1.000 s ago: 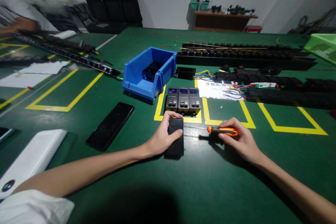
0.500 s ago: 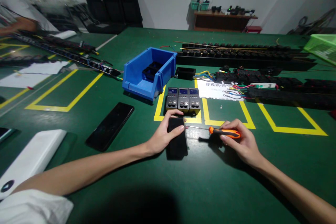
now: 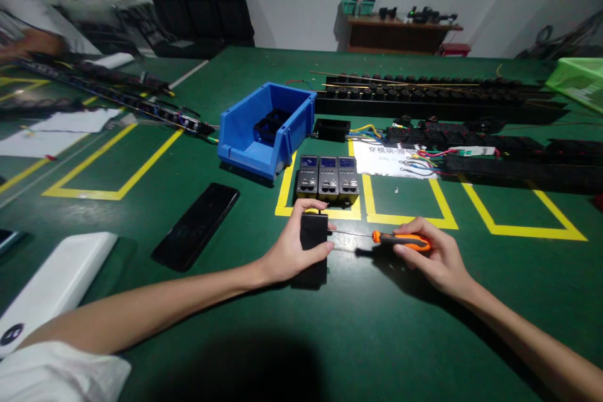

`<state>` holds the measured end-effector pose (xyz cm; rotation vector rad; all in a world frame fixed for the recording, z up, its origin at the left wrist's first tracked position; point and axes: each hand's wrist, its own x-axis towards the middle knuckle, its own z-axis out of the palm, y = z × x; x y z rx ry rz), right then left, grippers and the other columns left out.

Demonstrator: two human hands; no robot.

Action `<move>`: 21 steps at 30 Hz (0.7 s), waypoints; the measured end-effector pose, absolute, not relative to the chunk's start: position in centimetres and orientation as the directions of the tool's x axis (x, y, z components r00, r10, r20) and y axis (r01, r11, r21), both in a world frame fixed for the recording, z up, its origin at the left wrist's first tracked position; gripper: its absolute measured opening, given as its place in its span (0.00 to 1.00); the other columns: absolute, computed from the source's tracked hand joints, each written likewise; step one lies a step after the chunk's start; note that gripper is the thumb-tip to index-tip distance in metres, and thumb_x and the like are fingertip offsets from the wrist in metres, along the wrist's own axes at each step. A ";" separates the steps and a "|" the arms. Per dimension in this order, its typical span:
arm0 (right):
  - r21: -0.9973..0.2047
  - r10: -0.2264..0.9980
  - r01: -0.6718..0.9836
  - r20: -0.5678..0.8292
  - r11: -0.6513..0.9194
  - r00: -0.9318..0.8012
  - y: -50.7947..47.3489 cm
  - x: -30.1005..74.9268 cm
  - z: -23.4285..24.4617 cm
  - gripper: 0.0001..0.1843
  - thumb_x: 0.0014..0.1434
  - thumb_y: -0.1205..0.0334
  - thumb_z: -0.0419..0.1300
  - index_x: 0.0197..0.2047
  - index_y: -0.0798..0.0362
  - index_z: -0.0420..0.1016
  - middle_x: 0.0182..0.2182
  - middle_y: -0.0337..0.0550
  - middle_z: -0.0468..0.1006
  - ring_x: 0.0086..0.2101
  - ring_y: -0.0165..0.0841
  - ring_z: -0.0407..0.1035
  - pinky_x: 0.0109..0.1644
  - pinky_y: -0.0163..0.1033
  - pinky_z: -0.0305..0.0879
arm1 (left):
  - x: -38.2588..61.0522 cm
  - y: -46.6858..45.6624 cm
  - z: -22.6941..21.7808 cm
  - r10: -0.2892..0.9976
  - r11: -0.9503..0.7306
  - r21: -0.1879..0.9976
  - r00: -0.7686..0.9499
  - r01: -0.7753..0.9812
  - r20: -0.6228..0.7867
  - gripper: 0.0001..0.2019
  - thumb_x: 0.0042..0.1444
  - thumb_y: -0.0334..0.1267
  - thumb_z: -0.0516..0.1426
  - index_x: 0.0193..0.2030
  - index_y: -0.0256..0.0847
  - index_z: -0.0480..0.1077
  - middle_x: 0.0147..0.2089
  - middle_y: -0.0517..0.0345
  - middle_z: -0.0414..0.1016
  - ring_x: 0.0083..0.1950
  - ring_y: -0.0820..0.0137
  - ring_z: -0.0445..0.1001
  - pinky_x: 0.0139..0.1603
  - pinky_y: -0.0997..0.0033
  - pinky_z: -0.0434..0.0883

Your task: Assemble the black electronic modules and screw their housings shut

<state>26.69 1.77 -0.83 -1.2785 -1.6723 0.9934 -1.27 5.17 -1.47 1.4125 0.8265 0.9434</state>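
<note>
My left hand (image 3: 287,248) is closed around a black rectangular module (image 3: 314,232), fingers over its far end and thumb across its near side. In my right hand (image 3: 436,257) is a screwdriver (image 3: 402,240) with an orange and black handle. Its thin shaft points left and its tip meets the module's right side; the exact contact spot is too small to make out. Just beyond my left hand, three similar modules (image 3: 328,177) with small screens and sockets stand side by side within a yellow taped outline.
Behind the modules sits a blue bin (image 3: 264,132) holding black parts. Black strips with wires (image 3: 471,138) lie at the back right. To the left are a black phone (image 3: 196,226) and a white power bank (image 3: 56,286). A co-worker's arm (image 3: 32,44) shows at far left.
My left hand has turned the black module slightly, so its end face shows more. The screwdriver has shifted a little left and down, its tip still at the module's side.
</note>
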 end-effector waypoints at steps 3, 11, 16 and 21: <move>-0.919 0.977 0.363 0.087 0.155 -0.196 1.7 26.6 -0.8 0.10 0.57 0.57 0.63 0.39 0.51 0.69 0.28 0.37 0.72 0.20 0.26 0.62 0.22 0.32 0.57 | -1.2 5.3 -1.6 0.896 -0.036 0.998 0.442 -0.046 0.053 0.23 0.53 0.37 0.62 0.51 0.44 0.56 0.47 0.53 0.69 0.43 0.66 0.75 0.43 0.63 0.73; -0.903 0.979 0.408 0.056 0.133 -0.197 1.7 26.2 0.1 0.11 0.58 0.54 0.61 0.37 0.53 0.71 0.26 0.38 0.72 0.24 0.29 0.63 0.25 0.33 0.57 | -1.2 5.2 -1.5 0.900 -0.048 0.999 0.433 -0.012 0.048 0.20 0.53 0.37 0.62 0.48 0.43 0.56 0.45 0.54 0.69 0.40 0.69 0.75 0.40 0.66 0.72; -0.937 0.978 0.350 -0.066 0.009 -0.200 1.8 26.2 0.4 0.13 0.59 0.51 0.60 0.35 0.53 0.70 0.21 0.33 0.64 0.20 0.24 0.55 0.21 0.31 0.47 | -1.1 5.1 -1.5 0.900 -0.047 0.999 0.433 -0.013 0.048 0.20 0.53 0.36 0.62 0.49 0.43 0.56 0.44 0.55 0.69 0.39 0.69 0.75 0.39 0.67 0.72; -0.954 0.955 0.276 -0.188 -0.122 -0.230 2.0 26.0 0.2 0.14 0.61 0.49 0.57 0.36 0.52 0.66 0.17 0.29 0.59 0.16 0.23 0.52 0.19 0.30 0.44 | -1.1 5.2 -1.3 0.900 -0.024 0.999 0.434 -0.026 0.033 0.21 0.52 0.36 0.62 0.48 0.43 0.56 0.43 0.55 0.69 0.38 0.69 0.75 0.37 0.68 0.72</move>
